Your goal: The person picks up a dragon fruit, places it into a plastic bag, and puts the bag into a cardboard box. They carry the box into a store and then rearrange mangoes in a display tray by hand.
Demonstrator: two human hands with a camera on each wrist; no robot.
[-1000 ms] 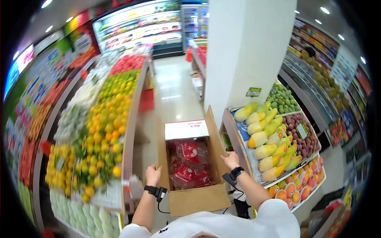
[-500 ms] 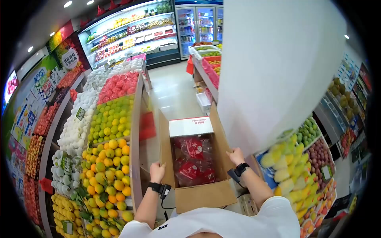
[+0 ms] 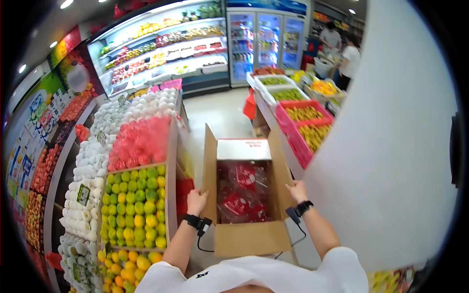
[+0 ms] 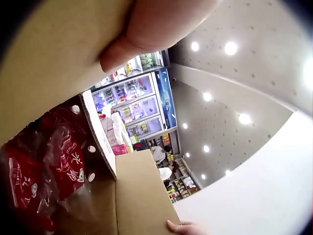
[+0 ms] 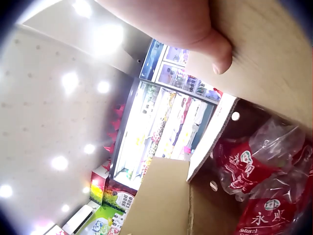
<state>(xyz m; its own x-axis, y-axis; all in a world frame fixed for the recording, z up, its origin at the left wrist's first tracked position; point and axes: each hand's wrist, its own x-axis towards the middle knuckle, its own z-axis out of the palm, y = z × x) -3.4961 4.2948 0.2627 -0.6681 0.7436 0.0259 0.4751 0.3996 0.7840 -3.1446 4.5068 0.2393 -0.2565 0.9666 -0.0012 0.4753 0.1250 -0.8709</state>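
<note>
Pale floor (image 3: 207, 108), broad white pillar (image 3: 391, 161)

The left hand (image 3: 197, 202) and the right hand (image 3: 296, 191) are gripping an open cardboard box (image 3: 252, 240), each at its own side. Inside the box lie red and clear plastic bags (image 3: 244, 176). On the left, a counter (image 3: 172, 200) carries green and yellow citrus fruits (image 3: 134, 207) in rows. On the right stands a white pillar (image 3: 391, 146); glass-door fridges (image 3: 269, 41) are farther ahead.
</note>
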